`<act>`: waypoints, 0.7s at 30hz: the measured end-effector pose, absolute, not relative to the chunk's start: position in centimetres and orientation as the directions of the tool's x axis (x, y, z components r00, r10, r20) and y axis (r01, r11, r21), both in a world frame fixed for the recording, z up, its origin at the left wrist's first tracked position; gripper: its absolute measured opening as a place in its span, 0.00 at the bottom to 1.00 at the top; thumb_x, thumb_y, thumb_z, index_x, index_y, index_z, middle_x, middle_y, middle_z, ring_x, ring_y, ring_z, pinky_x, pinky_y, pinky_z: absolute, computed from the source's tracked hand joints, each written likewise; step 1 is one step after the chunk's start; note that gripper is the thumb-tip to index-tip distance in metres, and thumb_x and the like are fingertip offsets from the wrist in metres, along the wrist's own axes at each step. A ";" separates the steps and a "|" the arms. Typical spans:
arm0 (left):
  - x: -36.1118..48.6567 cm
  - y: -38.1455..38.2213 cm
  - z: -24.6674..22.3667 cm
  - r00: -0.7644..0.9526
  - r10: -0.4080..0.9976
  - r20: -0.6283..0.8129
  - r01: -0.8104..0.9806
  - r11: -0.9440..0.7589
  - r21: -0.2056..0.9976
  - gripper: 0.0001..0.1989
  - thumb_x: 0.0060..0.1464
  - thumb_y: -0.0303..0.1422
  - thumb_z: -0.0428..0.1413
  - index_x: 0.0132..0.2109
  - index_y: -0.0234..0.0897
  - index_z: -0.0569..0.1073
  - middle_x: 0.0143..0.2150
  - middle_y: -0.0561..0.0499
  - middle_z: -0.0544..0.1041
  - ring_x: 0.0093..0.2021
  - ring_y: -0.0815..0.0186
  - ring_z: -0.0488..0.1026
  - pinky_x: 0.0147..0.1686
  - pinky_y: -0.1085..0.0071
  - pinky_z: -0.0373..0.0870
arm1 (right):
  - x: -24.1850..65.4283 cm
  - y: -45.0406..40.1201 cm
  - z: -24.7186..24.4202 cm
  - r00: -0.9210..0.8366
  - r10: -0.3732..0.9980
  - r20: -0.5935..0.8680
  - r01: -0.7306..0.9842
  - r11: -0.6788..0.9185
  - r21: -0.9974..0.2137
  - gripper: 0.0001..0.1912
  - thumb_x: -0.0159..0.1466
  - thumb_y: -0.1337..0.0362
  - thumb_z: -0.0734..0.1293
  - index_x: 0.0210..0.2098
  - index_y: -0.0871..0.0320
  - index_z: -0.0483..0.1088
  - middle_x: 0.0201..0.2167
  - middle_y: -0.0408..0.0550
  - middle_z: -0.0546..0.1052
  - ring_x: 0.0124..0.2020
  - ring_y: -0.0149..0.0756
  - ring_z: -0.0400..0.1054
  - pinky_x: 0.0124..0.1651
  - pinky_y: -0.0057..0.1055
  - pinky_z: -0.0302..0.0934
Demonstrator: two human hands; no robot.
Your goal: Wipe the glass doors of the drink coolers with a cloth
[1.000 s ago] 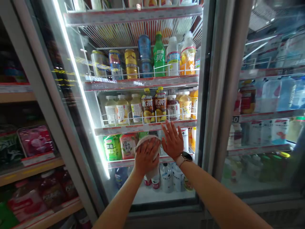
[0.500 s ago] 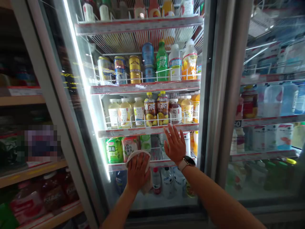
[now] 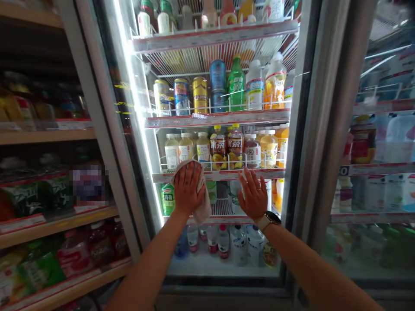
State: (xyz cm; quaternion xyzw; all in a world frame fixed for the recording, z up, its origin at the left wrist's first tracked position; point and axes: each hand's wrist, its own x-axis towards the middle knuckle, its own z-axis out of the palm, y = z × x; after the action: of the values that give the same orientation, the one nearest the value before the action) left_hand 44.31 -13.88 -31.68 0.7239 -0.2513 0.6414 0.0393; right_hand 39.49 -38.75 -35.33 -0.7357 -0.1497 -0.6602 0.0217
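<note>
My left hand (image 3: 188, 188) presses a pale cloth (image 3: 202, 208) flat against the glass door (image 3: 223, 272) of a lit drinks fridge. Part of the cloth hangs below the palm. My right hand (image 3: 254, 196), with a ring and a wristwatch (image 3: 271, 217), lies on the same glass with fingers spread and nothing in it. Behind the glass, bottles of brown iced tea (image 3: 227, 149) stand just above and between the hands. A green pouch (image 3: 167, 199) shows left of the cloth, and the cloth and left hand hide what lies behind them.
A metal door frame (image 3: 327, 129) runs up the right side, with a second drinks fridge past it. On the left, wooden shelves (image 3: 58, 229) hold bottles and packs. Cans (image 3: 200, 95) and bottles fill the fridge's upper racks.
My left hand has slid the cloth upward over the glass, from the lower rack's edge to the rack above. My right hand stays spread on the glass. The view has shifted left.
</note>
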 end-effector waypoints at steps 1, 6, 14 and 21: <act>44.4 -13.6 -32.2 0.053 -0.313 0.948 -0.417 -0.870 -0.264 0.32 0.64 0.40 0.48 0.71 0.36 0.53 0.70 0.41 0.59 0.71 0.51 0.52 0.68 0.54 0.48 | 39.3 -38.5 -35.4 0.105 0.186 0.977 0.247 -0.957 0.156 0.35 0.69 0.67 0.56 0.73 0.53 0.39 0.73 0.51 0.50 0.73 0.43 0.42 0.72 0.50 0.39; 44.0 -12.1 -38.2 0.111 -0.343 0.933 -0.412 -0.870 -0.270 0.31 0.64 0.37 0.49 0.71 0.36 0.54 0.69 0.40 0.62 0.70 0.50 0.55 0.67 0.53 0.50 | 37.7 -34.7 -36.8 0.255 0.314 0.915 0.289 -0.927 0.238 0.36 0.68 0.70 0.56 0.73 0.56 0.40 0.71 0.52 0.54 0.72 0.42 0.47 0.72 0.49 0.39; 42.5 -6.4 -43.5 0.231 -0.392 0.890 -0.331 -0.892 -0.308 0.28 0.65 0.36 0.47 0.70 0.38 0.56 0.67 0.41 0.66 0.66 0.53 0.62 0.62 0.56 0.60 | 38.3 -27.1 -36.3 0.276 0.567 0.776 0.465 -0.786 0.408 0.33 0.66 0.71 0.57 0.70 0.61 0.52 0.70 0.50 0.57 0.71 0.40 0.48 0.71 0.44 0.46; 44.5 -2.7 -30.7 0.163 -0.112 0.980 -0.389 -0.920 -0.040 0.35 0.66 0.41 0.46 0.73 0.33 0.45 0.74 0.38 0.49 0.74 0.52 0.43 0.70 0.51 0.48 | 41.2 -23.4 -31.7 0.192 0.576 0.795 0.463 -0.767 0.444 0.30 0.68 0.69 0.57 0.69 0.63 0.55 0.71 0.51 0.56 0.71 0.41 0.47 0.72 0.44 0.41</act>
State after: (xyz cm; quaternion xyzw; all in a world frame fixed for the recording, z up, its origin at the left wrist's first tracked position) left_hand 44.47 -2.68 -30.70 0.7543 -0.1661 0.6254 0.1111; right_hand 41.17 -23.42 -31.66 -0.7702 -0.3374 -0.5387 -0.0523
